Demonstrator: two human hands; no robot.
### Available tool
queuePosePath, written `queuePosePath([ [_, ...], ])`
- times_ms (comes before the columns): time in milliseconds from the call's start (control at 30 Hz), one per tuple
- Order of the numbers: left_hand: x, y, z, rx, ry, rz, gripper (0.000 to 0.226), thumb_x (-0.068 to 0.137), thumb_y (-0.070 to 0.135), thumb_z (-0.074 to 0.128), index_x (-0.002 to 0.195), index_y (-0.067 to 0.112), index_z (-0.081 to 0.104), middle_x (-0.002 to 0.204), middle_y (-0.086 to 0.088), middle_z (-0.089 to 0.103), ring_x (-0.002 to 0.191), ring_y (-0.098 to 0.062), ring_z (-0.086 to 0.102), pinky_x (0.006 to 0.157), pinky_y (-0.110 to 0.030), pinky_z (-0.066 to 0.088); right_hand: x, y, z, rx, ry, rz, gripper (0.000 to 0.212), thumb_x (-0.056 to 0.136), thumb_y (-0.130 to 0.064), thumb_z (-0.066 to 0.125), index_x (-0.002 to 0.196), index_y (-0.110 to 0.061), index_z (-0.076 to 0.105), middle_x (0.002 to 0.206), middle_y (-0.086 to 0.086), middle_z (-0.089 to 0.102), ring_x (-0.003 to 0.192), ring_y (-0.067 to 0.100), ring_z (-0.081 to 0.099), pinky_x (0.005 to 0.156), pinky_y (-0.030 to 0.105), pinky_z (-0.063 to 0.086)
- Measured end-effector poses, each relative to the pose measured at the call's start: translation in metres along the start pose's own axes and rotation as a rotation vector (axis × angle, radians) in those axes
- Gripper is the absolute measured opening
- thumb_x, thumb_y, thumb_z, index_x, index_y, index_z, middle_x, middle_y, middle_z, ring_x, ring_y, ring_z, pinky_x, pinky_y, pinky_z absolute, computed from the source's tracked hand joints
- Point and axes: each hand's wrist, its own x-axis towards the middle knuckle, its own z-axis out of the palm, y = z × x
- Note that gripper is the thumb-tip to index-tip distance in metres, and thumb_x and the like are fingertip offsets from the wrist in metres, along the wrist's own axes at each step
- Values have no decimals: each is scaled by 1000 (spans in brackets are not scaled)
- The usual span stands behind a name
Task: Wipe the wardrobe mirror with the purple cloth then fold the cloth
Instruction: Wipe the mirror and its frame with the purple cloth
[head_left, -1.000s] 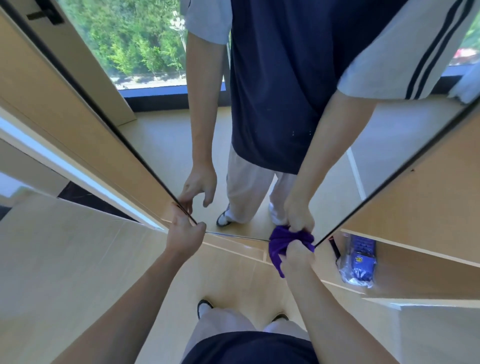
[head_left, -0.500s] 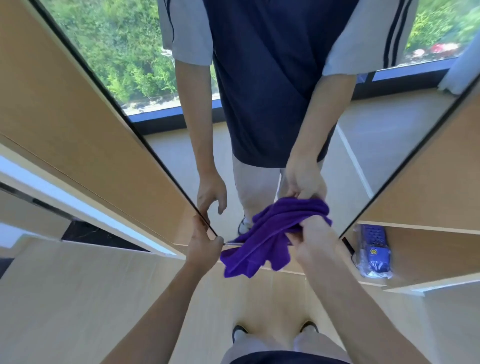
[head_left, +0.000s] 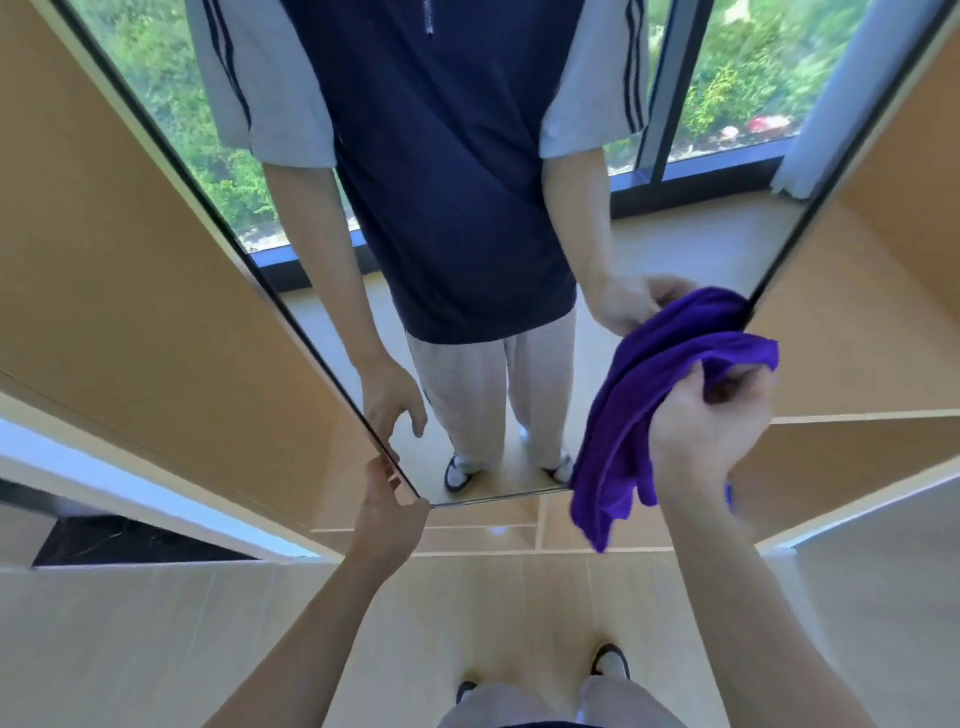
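The tall wardrobe mirror (head_left: 644, 244) fills the upper middle and reflects my body and a window. My right hand (head_left: 709, 431) is closed on the purple cloth (head_left: 631, 421), holding it at the mirror's right edge, low down; the cloth hangs bunched below my fist. My left hand (head_left: 387, 514) grips the mirror door's lower left corner, with fingers wrapped over the edge.
Light wooden wardrobe panels (head_left: 119, 291) flank the mirror on both sides. Open shelves (head_left: 852, 447) sit to the right behind my right hand. A pale wooden floor (head_left: 156, 639) lies below, with my feet (head_left: 610, 662) at the bottom.
My right hand has carried the cloth up and to the right, from the mirror's bottom edge to its right edge. The left hand stays on the lower left corner. The view has tilted upward.
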Motion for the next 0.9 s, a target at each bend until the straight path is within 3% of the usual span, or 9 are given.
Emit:
queuePosePath([
  [100, -19, 3, 6, 48, -10, -134, 57, 92, 15, 66, 141, 10, 37, 136, -7, 48, 118, -27, 50, 92, -33, 41, -9, 15, 0, -63, -26, 22, 10, 88, -6, 56, 94, -15, 55, 84, -8, 63, 81, 9, 61, 75, 6, 42],
  [200, -49, 19, 20, 294, -220, 38, 23, 91, 18, 61, 113, 20, 56, 117, -2, 63, 100, -21, 60, 89, -35, 50, -16, 23, 1, -127, -45, 104, 13, 88, -3, 57, 95, -15, 57, 86, -4, 63, 87, 20, 62, 77, 15, 41],
  [300, -71, 55, 40, 333, -352, 256, 19, 89, 25, 56, 107, 31, 58, 104, 13, 65, 94, -8, 65, 84, -35, 56, -18, 7, 2, -122, -69, 88, 8, 87, -7, 61, 88, -14, 58, 77, -8, 64, 76, 11, 63, 77, 28, 48],
  [433, -77, 117, 55, 274, -251, 495, 23, 90, 44, 61, 106, 40, 45, 98, 17, 64, 88, -3, 65, 80, -37, 55, -16, -46, 4, 84, -88, -108, 23, 83, -10, 65, 84, -30, 53, 69, -23, 57, 64, -1, 53, 67, 14, 45],
  [533, -73, 160, 58, 263, -147, 641, 34, 86, 57, 63, 109, 36, 49, 89, 18, 67, 82, -8, 67, 73, -35, 55, -10, -83, 4, 178, -90, -227, 27, 84, -6, 63, 89, -32, 55, 72, -22, 54, 66, 3, 51, 69, 22, 46],
  [633, -70, 193, 55, 350, -63, 800, 23, 92, 46, 61, 98, 24, 58, 86, 4, 71, 82, -25, 67, 69, -40, 54, -11, -96, 1, 126, -152, -302, 34, 86, -6, 63, 90, -41, 62, 87, -18, 60, 77, 9, 59, 76, 29, 53],
  [733, -69, 207, 42, 319, -40, 825, 21, 93, 37, 61, 75, 27, 57, 71, 2, 71, 70, -26, 68, 63, -41, 53, -17, -90, -2, 108, -137, -366, 34, 90, -5, 62, 98, -38, 66, 107, -13, 60, 95, 7, 63, 72, 18, 51],
  [833, -69, 215, 19, 170, 35, 744, 31, 88, 48, 67, 66, 29, 57, 61, 8, 68, 57, -16, 69, 61, -44, 56, -22, -78, 0, 121, -153, -411, 29, 94, 0, 57, 109, -23, 65, 121, -5, 55, 100, 5, 60, 76, 35, 55],
  [900, -73, 224, 2, 118, 172, 757, 26, 82, 48, 77, 69, 34, 59, 58, 16, 67, 55, -8, 68, 60, -39, 57, -27, -74, 5, 84, -181, -470, 27, 93, -4, 53, 115, -16, 63, 125, -2, 52, 105, 21, 59, 85, 50, 52],
])
